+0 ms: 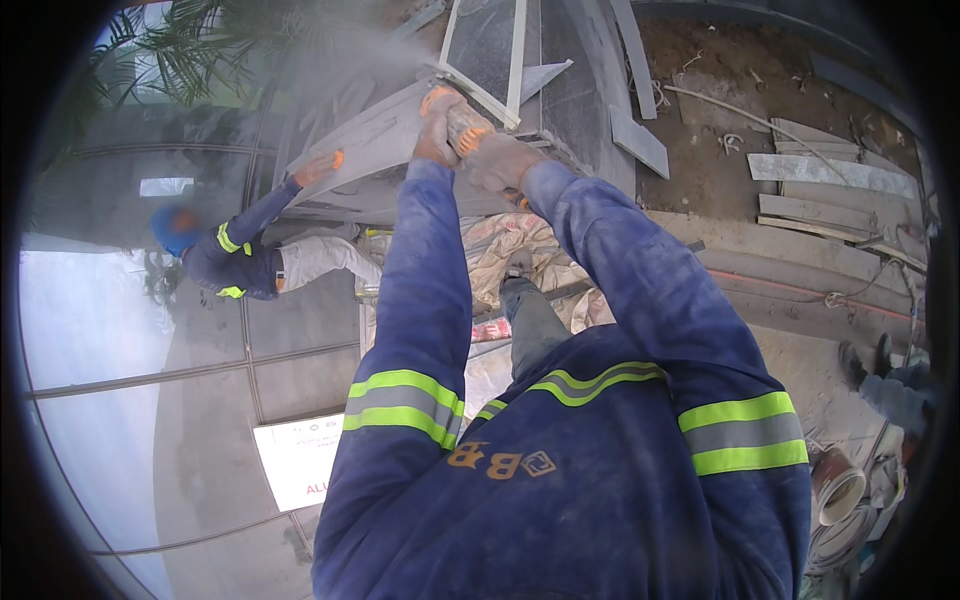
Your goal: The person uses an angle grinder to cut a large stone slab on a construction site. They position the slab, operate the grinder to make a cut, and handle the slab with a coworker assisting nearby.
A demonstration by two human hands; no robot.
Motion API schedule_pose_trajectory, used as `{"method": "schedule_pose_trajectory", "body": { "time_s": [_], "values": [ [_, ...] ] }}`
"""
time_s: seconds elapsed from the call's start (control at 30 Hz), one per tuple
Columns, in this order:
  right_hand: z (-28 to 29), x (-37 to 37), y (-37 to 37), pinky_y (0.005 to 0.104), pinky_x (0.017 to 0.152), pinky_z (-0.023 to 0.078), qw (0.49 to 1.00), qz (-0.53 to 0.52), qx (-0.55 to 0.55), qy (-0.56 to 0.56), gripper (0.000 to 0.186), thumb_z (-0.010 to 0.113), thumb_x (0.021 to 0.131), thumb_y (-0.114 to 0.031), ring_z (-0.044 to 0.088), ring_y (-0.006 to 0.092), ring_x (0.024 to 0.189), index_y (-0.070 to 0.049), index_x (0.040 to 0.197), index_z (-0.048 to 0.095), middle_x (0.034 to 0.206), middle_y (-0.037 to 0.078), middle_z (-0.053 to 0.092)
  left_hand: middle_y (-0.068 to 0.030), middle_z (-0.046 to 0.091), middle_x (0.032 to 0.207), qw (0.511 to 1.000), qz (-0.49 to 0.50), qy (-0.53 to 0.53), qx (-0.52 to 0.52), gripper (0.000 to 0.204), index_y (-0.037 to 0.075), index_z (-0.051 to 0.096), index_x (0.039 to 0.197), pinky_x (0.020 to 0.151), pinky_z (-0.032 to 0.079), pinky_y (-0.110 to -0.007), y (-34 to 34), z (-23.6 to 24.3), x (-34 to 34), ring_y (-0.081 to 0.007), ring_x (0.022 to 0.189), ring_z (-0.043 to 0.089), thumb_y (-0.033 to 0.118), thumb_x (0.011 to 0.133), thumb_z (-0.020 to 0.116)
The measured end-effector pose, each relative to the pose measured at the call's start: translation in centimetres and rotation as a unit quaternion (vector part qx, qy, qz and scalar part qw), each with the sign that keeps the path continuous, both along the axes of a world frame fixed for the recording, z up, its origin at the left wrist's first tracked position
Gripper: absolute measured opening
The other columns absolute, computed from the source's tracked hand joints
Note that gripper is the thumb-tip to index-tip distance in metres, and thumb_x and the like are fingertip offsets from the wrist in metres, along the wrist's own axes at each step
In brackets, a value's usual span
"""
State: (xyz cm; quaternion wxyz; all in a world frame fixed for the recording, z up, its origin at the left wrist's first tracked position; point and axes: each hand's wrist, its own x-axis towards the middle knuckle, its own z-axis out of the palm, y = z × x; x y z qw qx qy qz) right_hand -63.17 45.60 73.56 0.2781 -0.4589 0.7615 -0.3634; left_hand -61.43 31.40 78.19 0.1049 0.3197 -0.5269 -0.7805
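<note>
Both my arms stretch forward in dusty blue sleeves, holding a dust-covered orange power tool that looks like an angle grinder point(465, 127). My left hand point(433, 143) is wrapped round it near its front end. My right hand point(503, 163) grips its rear, with another orange part just below. The tool's head is at the edge of a pale grey slab point(378, 132), and a cloud of dust blows from there to the upper left. Dust and my hands hide the disc and the exact contact. At left, a co-worker's hand point(318, 168), partly orange, lies against the slab.
The co-worker in a blue helmet point(176, 228) is close on my left, before large glass panels point(130, 320). Pale strips point(515, 60) stand beyond the tool. Loose boards point(830, 172) lie at right; crumpled sheeting point(500, 245) is by my foot. Another person's legs point(890, 395) show at far right.
</note>
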Motion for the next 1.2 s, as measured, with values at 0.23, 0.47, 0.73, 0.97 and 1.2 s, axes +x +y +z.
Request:
{"method": "schedule_pose_trajectory", "body": {
  "time_s": [0.23, 0.47, 0.73, 0.97, 1.2],
  "values": [
    [3.0, 1.2, 2.5, 0.0408, 0.068, 0.056, 0.998, -0.019, 0.040, -0.043, 0.027, 0.062, 0.079, -0.016, 0.073, 0.0314, 0.077, 0.000, 0.098, 0.072, 0.088, 0.020, 0.072, -0.0079, 0.062, 0.086, 1.000, 0.001, 0.014, -0.009, 0.025, 0.007, 0.059, 0.102, 0.064, 0.059, -0.042, 1.6, 0.4, 0.8, -0.0254, 0.074, 0.067, 0.019, 0.084, 0.071],
    [4.9, 3.2, 7.0, 0.0448, 0.091, 0.052, 0.999, -0.040, 0.019, 0.002, 0.041, 0.060, 0.082, -0.031, 0.064, 0.0384, 0.110, -0.002, 0.110, 0.070, 0.114, 0.027, 0.065, -0.0063, 0.061, 0.088, 1.000, 0.009, 0.023, -0.001, 0.029, 0.008, 0.056, 0.107, 0.065, 0.060, -0.042, 1.3, -1.0, 2.0, -0.0246, 0.075, 0.067, 0.018, 0.084, 0.071],
    [4.2, 2.7, 6.4, 0.0382, 0.072, 0.059, 0.998, -0.016, -0.021, 0.052, 0.030, 0.064, 0.081, -0.018, 0.074, 0.0297, 0.081, 0.003, 0.101, 0.072, 0.093, 0.019, 0.073, -0.0083, 0.062, 0.090, 0.999, 0.030, 0.031, -0.003, 0.021, 0.008, 0.064, 0.101, 0.067, 0.060, -0.042, 1.4, -1.2, 1.9, -0.0264, 0.077, 0.067, 0.020, 0.085, 0.071],
    [6.2, 2.3, 6.1, 0.0376, 0.064, 0.058, 0.995, -0.049, 0.046, -0.070, 0.025, 0.066, 0.081, -0.016, 0.073, 0.0278, 0.069, 0.002, 0.097, 0.072, 0.082, 0.016, 0.072, -0.0079, 0.063, 0.092, 1.000, 0.010, -0.004, -0.002, 0.022, 0.007, 0.064, 0.101, 0.072, 0.060, -0.042, 1.3, 0.1, 1.8, -0.0264, 0.081, 0.067, 0.021, 0.085, 0.071],
    [5.2, 3.3, 7.4, 0.0436, 0.082, 0.057, 0.999, -0.037, 0.023, 0.011, 0.033, 0.065, 0.079, -0.016, 0.072, 0.0323, 0.097, 0.002, 0.106, 0.072, 0.108, 0.019, 0.071, -0.0093, 0.062, 0.091, 1.000, 0.016, 0.024, 0.004, 0.021, 0.007, 0.063, 0.100, 0.067, 0.060, -0.045, 1.5, -1.0, 2.1, -0.0270, 0.078, 0.066, 0.021, 0.085, 0.069]
  ]
}}
